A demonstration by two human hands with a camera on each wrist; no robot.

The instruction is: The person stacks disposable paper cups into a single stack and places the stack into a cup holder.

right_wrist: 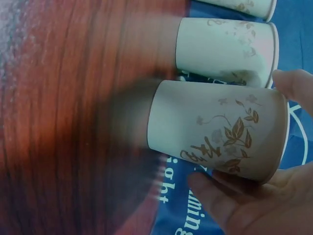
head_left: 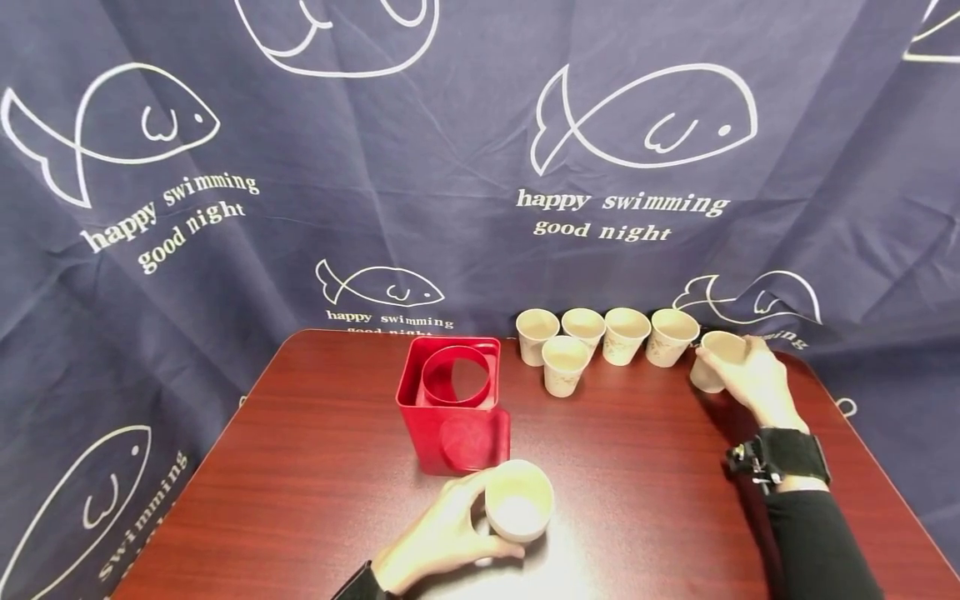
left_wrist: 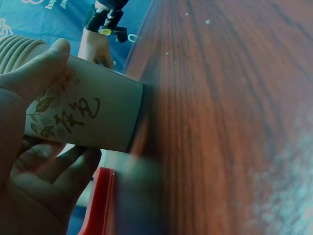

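My left hand [head_left: 480, 523] grips a stack of nested paper cups [head_left: 519, 500] near the table's front edge, just in front of a red square container [head_left: 453, 400]. The left wrist view shows my thumb [left_wrist: 34, 73] over the printed cup stack [left_wrist: 88, 115], whose base is at the table top. My right hand [head_left: 731, 367] is curled round a single paper cup [head_left: 712, 360] at the right end of a row of cups. In the right wrist view my fingers [right_wrist: 230, 200] wrap that leaf-printed cup [right_wrist: 220, 129].
Several more paper cups [head_left: 626, 333] stand in a row at the table's far edge, one [head_left: 564, 364] in front of the rest. The red container has a round opening [head_left: 456, 375] on top. The brown table [head_left: 645, 483] is backed by a navy fish-print cloth [head_left: 480, 167].
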